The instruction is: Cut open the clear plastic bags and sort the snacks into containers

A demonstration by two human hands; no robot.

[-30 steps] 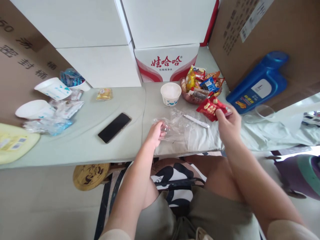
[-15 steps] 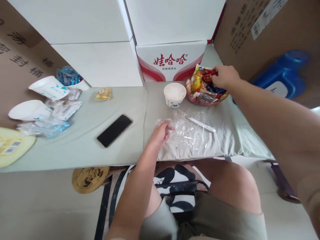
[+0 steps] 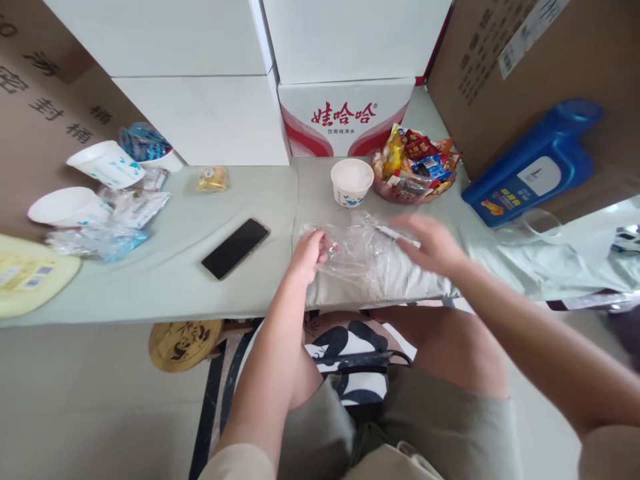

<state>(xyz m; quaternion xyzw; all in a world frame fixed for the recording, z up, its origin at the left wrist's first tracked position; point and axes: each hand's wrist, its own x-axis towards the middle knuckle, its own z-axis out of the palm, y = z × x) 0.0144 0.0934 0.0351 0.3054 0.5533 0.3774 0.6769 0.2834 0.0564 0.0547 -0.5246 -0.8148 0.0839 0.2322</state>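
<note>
My left hand [image 3: 311, 252] is closed on the edge of a clear plastic bag [image 3: 357, 257], which lies crumpled on the cloth. My right hand [image 3: 431, 245] is over the bag's right side, blurred by motion, its thumb and fingers apart with nothing seen between them. Under those fingers lies a white pen-like stick [image 3: 390, 232], partly covered by them. Just behind the bag stands a white paper cup [image 3: 352, 183] with a blue leaf print. A pinkish clear bowl [image 3: 410, 195] to the cup's right is heaped with wrapped snacks [image 3: 417, 157].
A phone [image 3: 236, 248] and a small yellow packet [image 3: 212, 179] lie to the left. Further left are paper cups [image 3: 73, 208] and wrappers [image 3: 135, 208]. A blue bottle [image 3: 537, 167] and a clear cup [image 3: 533, 227] are at right. White boxes [image 3: 200, 120] wall the back.
My right hand has come back from the snack bowl to above the white stick. The left hand has shifted slightly left and up with the bag's edge, and the view has moved a little.
</note>
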